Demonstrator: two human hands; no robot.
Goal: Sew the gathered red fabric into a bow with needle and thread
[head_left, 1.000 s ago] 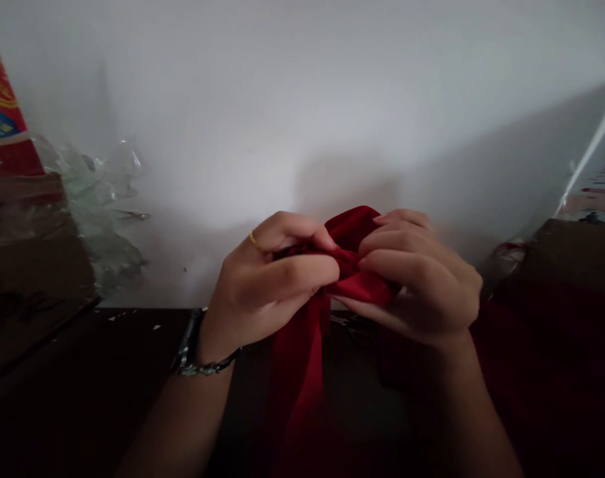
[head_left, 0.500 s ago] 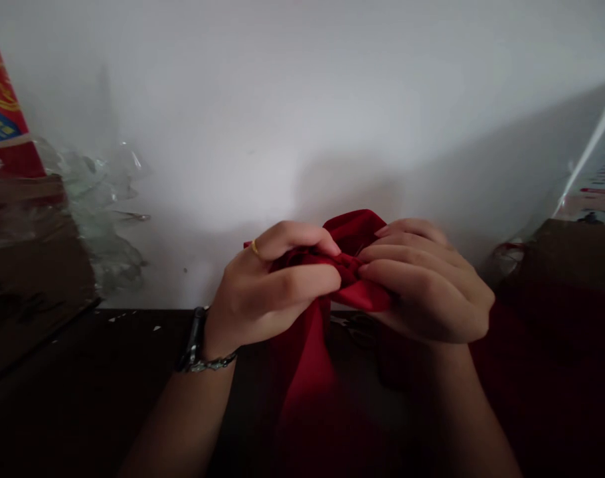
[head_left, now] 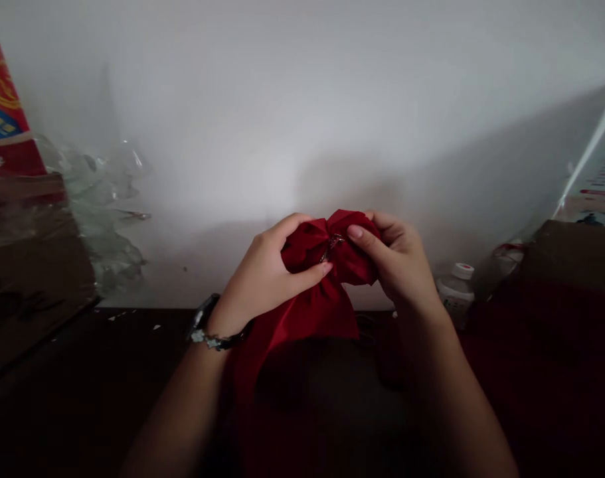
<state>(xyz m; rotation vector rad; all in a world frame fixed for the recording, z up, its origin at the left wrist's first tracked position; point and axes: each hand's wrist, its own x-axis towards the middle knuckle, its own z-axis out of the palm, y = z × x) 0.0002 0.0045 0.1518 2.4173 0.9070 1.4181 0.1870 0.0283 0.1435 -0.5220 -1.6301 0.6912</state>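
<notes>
A red fabric bow (head_left: 359,262) is held up at the centre, gathered at its middle, where a small shiny wire-like piece (head_left: 333,244) shows. My left hand (head_left: 269,269) grips the bow's left loop, its thumb near the gathered middle and its other fingers behind the cloth. My right hand (head_left: 399,255) pinches the right loop, thumb in front and fingers behind. Red tails (head_left: 315,315) hang below, a longer one running down to the lower left into the dark.
A white-capped bottle (head_left: 455,290) stands right of my right wrist. At the left are a cardboard box (head_left: 33,265), clear plastic wrap (head_left: 107,226) and a red package (head_left: 8,113). A pale wall rises behind the dark table (head_left: 133,338). Dark red cloth (head_left: 536,358) lies at the right.
The bow has been turned so its gathered middle and the shiny piece face the camera. Both hands have changed their hold on the loops, and the bottle has come into view.
</notes>
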